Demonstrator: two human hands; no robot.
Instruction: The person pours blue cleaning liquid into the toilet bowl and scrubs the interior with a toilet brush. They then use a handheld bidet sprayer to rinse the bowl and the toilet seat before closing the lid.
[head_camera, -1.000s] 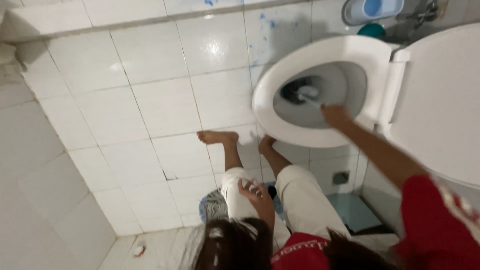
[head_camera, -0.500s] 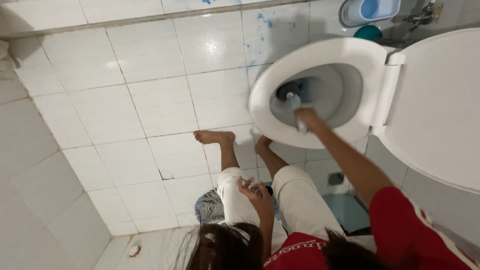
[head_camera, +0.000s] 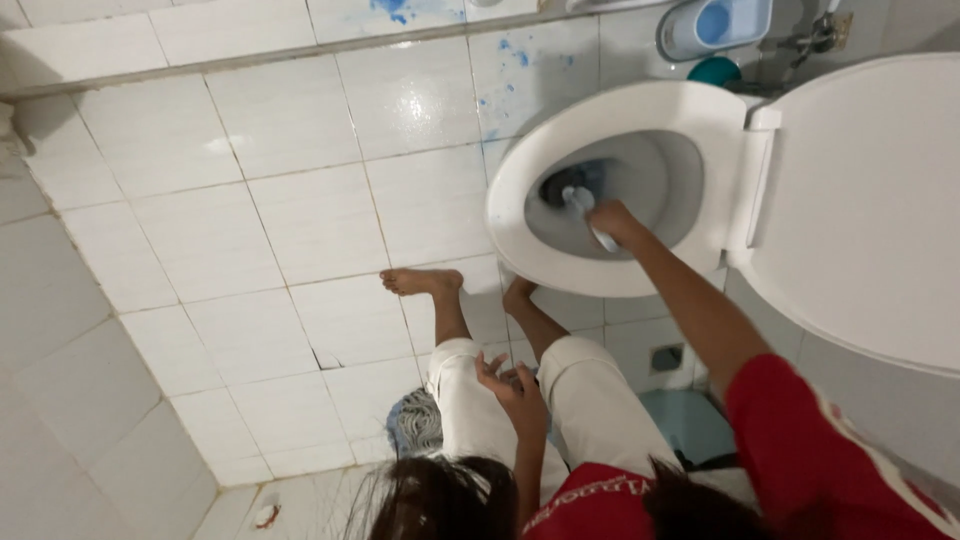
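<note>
My right hand (head_camera: 615, 222) is closed around the handle of a toilet brush (head_camera: 578, 200). The brush head is down in the bowl of a white toilet (head_camera: 560, 130), near the dark drain opening. My right arm reaches over the seat rim in a red sleeve. My left hand (head_camera: 512, 385) rests on my white-trousered thigh with its fingers spread and nothing in it. Both of my bare feet (head_camera: 420, 282) are on the white tiled floor just in front of the bowl.
The raised toilet lid (head_camera: 870, 210) fills the right side. A blue and white holder (head_camera: 715, 25) stands behind the toilet by the wall. Blue splashes (head_camera: 395, 10) mark the tiles. A floor drain (head_camera: 667, 358) lies beside the bowl, and a striped blue-grey object (head_camera: 415, 425) lies under my legs.
My right hand has moved from the near rim further into the bowl, pushing the brush toward the drain opening. My left hand has stayed on my thigh.
</note>
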